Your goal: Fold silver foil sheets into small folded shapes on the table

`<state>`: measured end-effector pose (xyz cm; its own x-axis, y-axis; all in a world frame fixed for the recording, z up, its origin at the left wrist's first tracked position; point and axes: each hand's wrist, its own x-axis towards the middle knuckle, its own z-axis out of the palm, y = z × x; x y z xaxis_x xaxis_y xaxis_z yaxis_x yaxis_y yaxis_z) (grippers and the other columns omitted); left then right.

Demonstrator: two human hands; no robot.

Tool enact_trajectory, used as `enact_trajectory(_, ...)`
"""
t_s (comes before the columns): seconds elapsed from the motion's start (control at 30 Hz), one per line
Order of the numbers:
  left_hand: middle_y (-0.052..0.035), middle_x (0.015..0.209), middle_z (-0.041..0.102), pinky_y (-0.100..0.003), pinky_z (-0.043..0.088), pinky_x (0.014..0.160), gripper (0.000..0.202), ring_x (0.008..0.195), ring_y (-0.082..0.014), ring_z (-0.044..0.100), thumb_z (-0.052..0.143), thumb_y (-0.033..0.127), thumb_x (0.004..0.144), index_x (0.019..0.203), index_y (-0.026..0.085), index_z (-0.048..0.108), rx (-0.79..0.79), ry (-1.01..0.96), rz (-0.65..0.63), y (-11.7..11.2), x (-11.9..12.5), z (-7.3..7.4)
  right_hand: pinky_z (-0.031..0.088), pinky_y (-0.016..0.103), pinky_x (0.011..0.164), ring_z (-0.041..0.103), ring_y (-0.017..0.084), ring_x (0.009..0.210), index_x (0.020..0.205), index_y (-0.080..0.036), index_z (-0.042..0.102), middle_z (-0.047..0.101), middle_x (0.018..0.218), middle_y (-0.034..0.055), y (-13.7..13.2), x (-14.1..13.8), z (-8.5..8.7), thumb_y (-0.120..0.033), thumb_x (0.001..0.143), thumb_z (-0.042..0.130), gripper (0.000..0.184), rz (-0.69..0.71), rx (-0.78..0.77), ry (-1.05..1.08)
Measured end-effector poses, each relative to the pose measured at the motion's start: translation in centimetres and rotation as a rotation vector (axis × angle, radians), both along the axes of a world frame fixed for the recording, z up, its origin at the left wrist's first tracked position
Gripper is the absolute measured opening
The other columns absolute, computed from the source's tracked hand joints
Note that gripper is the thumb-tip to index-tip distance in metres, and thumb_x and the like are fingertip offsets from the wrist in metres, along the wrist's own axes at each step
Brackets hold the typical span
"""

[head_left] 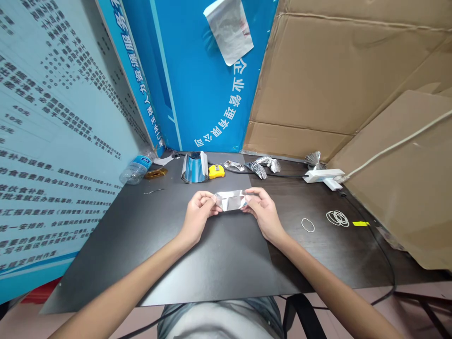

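Note:
A small shiny silver foil strip (231,200) is stretched between my two hands, above the middle of the dark desk. My left hand (200,210) pinches its left end between thumb and fingers. At the other end, my right hand (260,209) grips it the same way. A crease runs along the upper part of the foil. Just beyond it lie a yellow tape measure or similar yellow case (216,171) and a roll of blue shiny film (195,167).
Foil bundles with frayed ends (263,166) lie at the back, near a white power strip (324,177). Rubber bands (337,218) and a yellow strip (360,224) rest on the right. A plastic bottle (137,169) and brown tape roll (156,173) stand left. Printed boards and cardboard (318,75) enclose the desk.

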<state>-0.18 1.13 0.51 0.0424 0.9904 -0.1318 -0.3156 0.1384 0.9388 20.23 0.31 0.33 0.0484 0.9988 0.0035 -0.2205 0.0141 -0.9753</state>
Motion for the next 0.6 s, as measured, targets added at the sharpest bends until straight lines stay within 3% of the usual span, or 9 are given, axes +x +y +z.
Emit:
enact_trajectory(0.1,0.0011,0.076,0.073,-0.025,0.054,0.066,0.03,0.065,-0.0141,0.068,0.078,0.034,0.081,0.097,0.021,0.056,0.056,0.015,-0.001,0.0,0.0,0.0,0.053,0.033,0.073,0.063,0.017,0.073,0.096,-0.024,0.073,0.07,0.084,0.0016,0.1,0.1,0.0,-0.051,0.084,0.078,0.03,-0.006,-0.005,-0.015)
enact_trajectory(0.27,-0.0025,0.08,0.074,-0.026,0.054,0.07,0.023,0.07,-0.0148,0.069,0.075,0.035,0.084,0.098,0.017,0.072,0.119,0.135,-0.029,0.2,-0.3,0.2,0.056,0.033,0.076,0.062,0.018,0.08,0.093,-0.022,0.079,0.074,0.097,0.0052,0.2,0.6,0.2,-0.048,0.083,0.079,0.028,0.021,-0.014,0.019)
enact_trajectory(0.43,-0.0066,0.087,0.077,-0.027,0.055,0.074,0.035,0.075,-0.016,0.07,0.079,0.043,0.085,0.106,0.015,0.078,0.135,0.183,-0.056,0.5,-0.7,0.4,0.059,0.031,0.073,0.066,0.017,0.082,0.103,-0.023,0.08,0.074,0.106,0.0059,0.2,1.0,0.2,-0.045,0.083,0.08,0.03,0.09,-0.035,0.077)
enact_trajectory(0.6,-0.0038,0.092,0.078,-0.027,0.056,0.077,0.06,0.077,-0.0155,0.071,0.082,0.044,0.084,0.136,0.018,0.066,0.103,0.12,-0.087,0.6,-0.6,0.2,0.059,0.03,0.073,0.066,0.016,0.078,0.104,-0.022,0.078,0.073,0.087,0.003,0.5,1.1,-0.3,-0.046,0.084,0.081,0.032,0.056,-0.036,0.005)
